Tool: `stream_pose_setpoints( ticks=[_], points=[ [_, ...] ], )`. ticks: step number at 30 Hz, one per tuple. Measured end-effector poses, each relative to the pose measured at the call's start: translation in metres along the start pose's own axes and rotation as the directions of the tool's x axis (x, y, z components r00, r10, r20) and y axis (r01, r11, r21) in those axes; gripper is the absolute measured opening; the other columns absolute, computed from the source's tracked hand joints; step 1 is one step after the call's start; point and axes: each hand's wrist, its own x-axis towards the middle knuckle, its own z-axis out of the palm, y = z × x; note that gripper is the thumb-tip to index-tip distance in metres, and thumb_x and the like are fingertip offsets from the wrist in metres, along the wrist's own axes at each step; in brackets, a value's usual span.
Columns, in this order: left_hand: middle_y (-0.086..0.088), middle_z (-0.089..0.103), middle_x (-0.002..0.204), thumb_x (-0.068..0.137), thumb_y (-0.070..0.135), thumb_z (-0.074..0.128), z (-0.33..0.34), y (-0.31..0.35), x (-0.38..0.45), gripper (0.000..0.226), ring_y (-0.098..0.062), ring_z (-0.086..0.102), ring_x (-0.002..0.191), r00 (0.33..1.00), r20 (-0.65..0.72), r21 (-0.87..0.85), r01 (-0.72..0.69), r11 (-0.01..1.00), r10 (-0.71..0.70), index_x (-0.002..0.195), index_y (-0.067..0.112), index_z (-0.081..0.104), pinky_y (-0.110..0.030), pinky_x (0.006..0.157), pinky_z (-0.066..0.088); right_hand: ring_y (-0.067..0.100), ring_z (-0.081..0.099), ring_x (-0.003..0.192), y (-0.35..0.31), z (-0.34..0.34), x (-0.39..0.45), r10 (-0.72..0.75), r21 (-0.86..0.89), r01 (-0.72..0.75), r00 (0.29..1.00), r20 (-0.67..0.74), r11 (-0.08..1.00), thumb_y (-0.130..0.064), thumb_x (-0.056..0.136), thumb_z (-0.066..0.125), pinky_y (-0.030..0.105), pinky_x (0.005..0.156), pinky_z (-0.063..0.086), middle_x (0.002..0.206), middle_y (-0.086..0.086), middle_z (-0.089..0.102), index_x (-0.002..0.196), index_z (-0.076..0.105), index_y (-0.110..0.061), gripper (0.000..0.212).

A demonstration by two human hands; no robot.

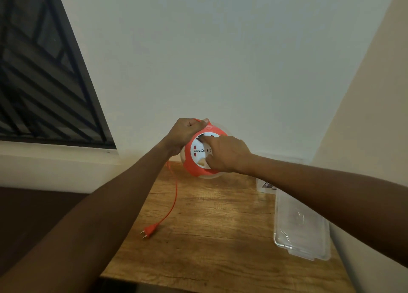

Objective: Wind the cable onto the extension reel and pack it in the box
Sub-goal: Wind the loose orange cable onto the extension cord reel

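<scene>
An orange and white round extension reel is held up above the far end of the wooden table, its socket face turned towards me. My left hand is closed around the reel's upper left rim. My right hand lies on the white face, forefinger stretched to the top of the disc and thumb low on it. An orange cable hangs from the reel's left side and runs down to its plug, which lies on the table.
A clear plastic box lid lies along the table's right edge. Behind my right forearm stands a clear box, mostly hidden. White walls close the back and right. A dark window grille is at the left.
</scene>
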Motion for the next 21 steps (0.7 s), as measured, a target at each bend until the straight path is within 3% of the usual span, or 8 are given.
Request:
stream_pose_setpoints(
  ticks=[3, 6, 9, 11, 13, 16, 18, 21],
  points=[
    [-0.004, 0.082, 0.087, 0.098, 0.045, 0.065, -0.001, -0.001, 0.002, 0.03, -0.024, 0.08, 0.076, 1.0, -0.029, -0.003, 0.002, 1.0, -0.002, 0.09, 0.02, 0.08, -0.029, 0.061, 0.062, 0.026, 0.052, 0.12, -0.004, 0.007, -0.004, 0.206, 0.479, -0.187, 0.978, 0.013, 0.858, -0.025, 0.08, 0.064, 0.038, 0.092, 0.048, 0.137, 0.002, 0.053, 0.144, 0.039, -0.025, 0.069],
    [-0.006, 0.082, 0.089, 0.095, 0.048, 0.068, 0.001, -0.007, 0.004, 0.036, -0.026, 0.08, 0.078, 0.996, -0.085, -0.046, 0.014, 0.999, -0.018, 0.093, 0.015, 0.08, -0.032, 0.064, 0.064, 0.019, 0.057, 0.101, -0.015, 0.014, -0.004, 0.374, 0.83, -0.284, 0.922, 0.099, 0.48, -0.014, 0.082, 0.061, 0.028, 0.071, 0.05, 0.121, -0.005, 0.058, 0.142, 0.042, -0.022, 0.063],
    [-0.003, 0.082, 0.09, 0.095, 0.049, 0.068, 0.004, -0.012, 0.005, 0.034, -0.025, 0.08, 0.079, 0.992, -0.12, -0.1, 0.031, 0.995, -0.043, 0.095, 0.017, 0.08, -0.033, 0.064, 0.064, 0.014, 0.05, 0.068, -0.025, 0.02, -0.001, 0.444, 0.927, -0.358, 0.852, 0.276, 0.111, -0.012, 0.084, 0.06, 0.017, 0.035, 0.037, 0.111, 0.002, 0.058, 0.143, 0.035, -0.024, 0.065],
    [-0.005, 0.082, 0.091, 0.094, 0.049, 0.069, 0.004, -0.014, 0.005, 0.035, -0.026, 0.08, 0.08, 0.993, -0.111, -0.118, 0.035, 0.992, -0.048, 0.096, 0.016, 0.08, -0.034, 0.063, 0.064, 0.013, 0.05, 0.061, -0.024, 0.022, -0.003, 0.412, 0.911, -0.366, 0.872, 0.264, 0.192, -0.017, 0.084, 0.063, 0.016, 0.033, 0.037, 0.115, 0.006, 0.057, 0.145, 0.028, -0.023, 0.071],
    [-0.007, 0.082, 0.092, 0.094, 0.049, 0.069, 0.002, -0.016, 0.004, 0.034, -0.028, 0.08, 0.081, 0.993, -0.105, -0.134, 0.047, 0.99, -0.061, 0.096, 0.016, 0.08, -0.035, 0.064, 0.064, 0.018, 0.062, 0.072, -0.016, 0.022, -0.008, 0.299, 0.778, -0.279, 0.946, 0.123, 0.564, -0.024, 0.082, 0.065, 0.025, 0.044, 0.049, 0.108, -0.001, 0.06, 0.134, 0.039, -0.018, 0.059],
    [-0.007, 0.082, 0.093, 0.094, 0.05, 0.068, -0.003, -0.017, 0.004, 0.034, -0.03, 0.08, 0.081, 0.991, -0.112, -0.124, 0.062, 0.99, -0.077, 0.096, 0.018, 0.079, -0.037, 0.066, 0.065, 0.027, 0.064, 0.081, 0.008, 0.009, -0.015, 0.077, 0.164, -0.058, 0.991, -0.113, 0.985, -0.025, 0.08, 0.063, 0.032, 0.06, 0.049, 0.095, 0.004, 0.065, 0.113, 0.055, -0.016, 0.035],
    [-0.006, 0.082, 0.092, 0.094, 0.05, 0.068, -0.006, -0.015, 0.004, 0.034, -0.03, 0.08, 0.081, 0.992, -0.1, -0.095, 0.069, 0.993, -0.079, 0.096, 0.018, 0.079, -0.035, 0.065, 0.065, 0.029, 0.064, 0.076, 0.022, -0.001, -0.014, -0.226, -0.286, 0.187, 0.968, -0.111, 0.94, -0.02, 0.079, 0.068, 0.029, 0.054, 0.038, 0.104, 0.009, 0.063, 0.114, 0.059, -0.019, 0.036],
    [-0.004, 0.082, 0.091, 0.096, 0.049, 0.066, -0.004, -0.01, 0.005, 0.033, -0.028, 0.08, 0.08, 0.996, -0.068, -0.055, 0.058, 0.997, -0.061, 0.098, 0.018, 0.077, -0.034, 0.065, 0.065, 0.032, 0.061, 0.095, 0.033, -0.014, -0.011, -0.447, -0.482, 0.462, 0.881, 0.154, 0.744, -0.012, 0.082, 0.067, 0.032, 0.053, 0.045, 0.134, 0.014, 0.045, 0.12, 0.061, -0.023, 0.04]
  ],
)
